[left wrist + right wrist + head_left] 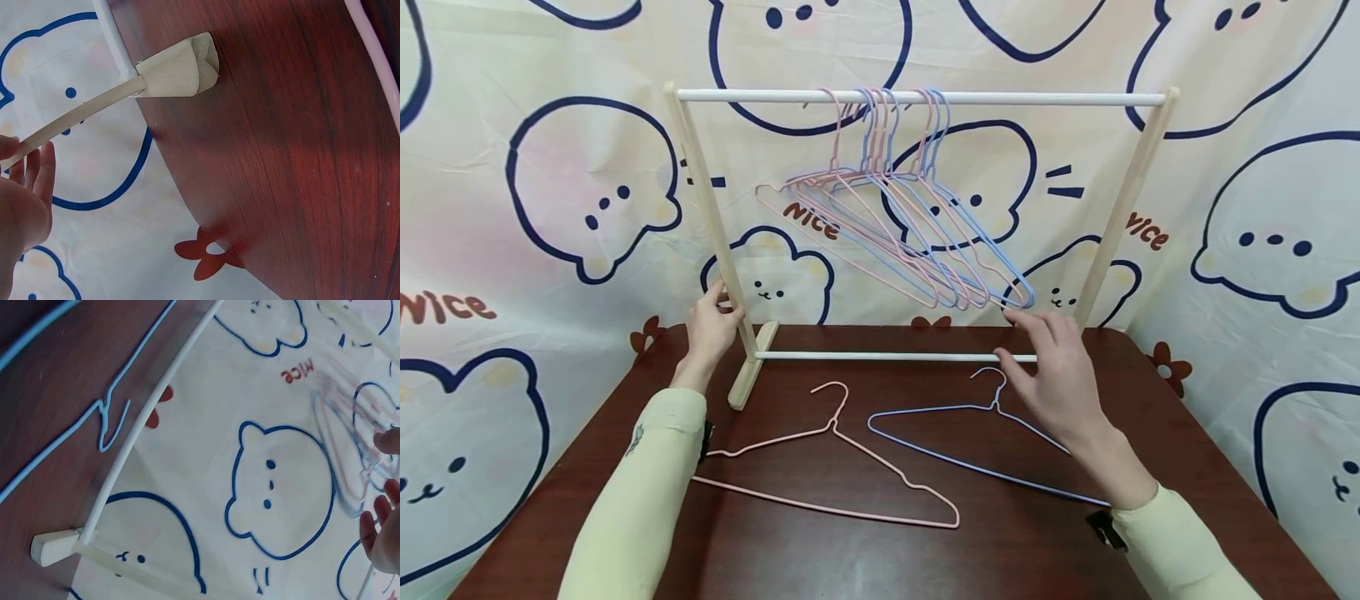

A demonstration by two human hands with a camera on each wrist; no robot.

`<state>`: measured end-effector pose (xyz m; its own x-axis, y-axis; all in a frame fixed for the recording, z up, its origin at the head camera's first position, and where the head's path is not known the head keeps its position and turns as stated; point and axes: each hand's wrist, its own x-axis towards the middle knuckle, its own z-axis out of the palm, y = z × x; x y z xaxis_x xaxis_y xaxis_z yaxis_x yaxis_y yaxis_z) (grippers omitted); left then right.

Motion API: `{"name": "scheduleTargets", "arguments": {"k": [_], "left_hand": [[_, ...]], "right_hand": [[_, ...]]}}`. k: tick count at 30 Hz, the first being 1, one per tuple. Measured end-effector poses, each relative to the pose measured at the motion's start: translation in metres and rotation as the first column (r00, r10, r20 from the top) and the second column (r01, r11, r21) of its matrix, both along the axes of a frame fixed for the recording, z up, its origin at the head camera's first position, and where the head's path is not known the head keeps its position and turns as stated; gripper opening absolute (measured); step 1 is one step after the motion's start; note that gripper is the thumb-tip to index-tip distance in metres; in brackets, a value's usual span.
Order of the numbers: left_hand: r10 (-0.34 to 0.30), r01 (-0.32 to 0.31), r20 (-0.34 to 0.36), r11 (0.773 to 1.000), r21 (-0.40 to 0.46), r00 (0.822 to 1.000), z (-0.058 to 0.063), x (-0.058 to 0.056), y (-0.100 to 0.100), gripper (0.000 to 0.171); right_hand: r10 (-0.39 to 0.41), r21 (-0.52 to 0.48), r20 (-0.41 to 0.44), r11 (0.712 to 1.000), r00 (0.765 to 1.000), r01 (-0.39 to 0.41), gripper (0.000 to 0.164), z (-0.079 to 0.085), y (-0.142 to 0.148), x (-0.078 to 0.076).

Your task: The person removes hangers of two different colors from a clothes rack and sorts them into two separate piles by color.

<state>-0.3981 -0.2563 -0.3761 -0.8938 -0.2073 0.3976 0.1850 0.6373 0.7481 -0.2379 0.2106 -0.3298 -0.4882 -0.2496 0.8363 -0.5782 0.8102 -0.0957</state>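
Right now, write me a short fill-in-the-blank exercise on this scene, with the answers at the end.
1. The hand gripping a wooden post is the person's ____ one.
2. The hanger lying nearer that post on the table is coloured ____.
3. The other table hanger, partly hidden in the head view by the right hand and wrist, is coloured ____.
4. The bar from which the remaining hangers hang is coloured ____.

Missing words: left; pink; blue; white.

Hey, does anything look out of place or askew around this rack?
Yes: a pink hanger and a blue hanger lie on the table, while the other hangers hang from the rail, bunched unevenly. No damage is visible.
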Motion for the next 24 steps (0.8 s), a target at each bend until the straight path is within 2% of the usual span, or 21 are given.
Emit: {"name": "scheduleTargets", "arguments": {"k": [6, 13, 17, 24], "left_hand": [[-0.011, 0.011, -0.003, 1.0, 0.006, 1.0, 0.002, -0.001, 0.001, 0.063], [-0.017, 0.017, -0.004, 1.0, 0.007, 1.0, 0.0, -0.003, 0.0, 0.061], [-0.022, 0.022, -0.015, 1.0, 0.001, 1.0, -0.002, -0.005, 0.0, 0.057], [-0.03, 0.03, -0.016, 1.0, 0.003, 0.999, -0.002, -0.002, 0.0, 0.06]], "right_hand": [[-0.039, -0.053, -0.077, 0.998, 0.996, 0.035, 0.067, 0.008, 0.011, -0.015], [-0.08, 0.007, -0.031, 0.997, 0.996, 0.08, 0.087, 0.01, 0.027, -0.035], [-0.072, 0.017, -0.022, 0.997, 0.997, 0.073, 0.096, 0.007, 0.03, -0.05], [-0.069, 0.043, 0.022, 0.997, 0.997, 0.068, 0.096, 0.009, 0.022, -0.069]]}}
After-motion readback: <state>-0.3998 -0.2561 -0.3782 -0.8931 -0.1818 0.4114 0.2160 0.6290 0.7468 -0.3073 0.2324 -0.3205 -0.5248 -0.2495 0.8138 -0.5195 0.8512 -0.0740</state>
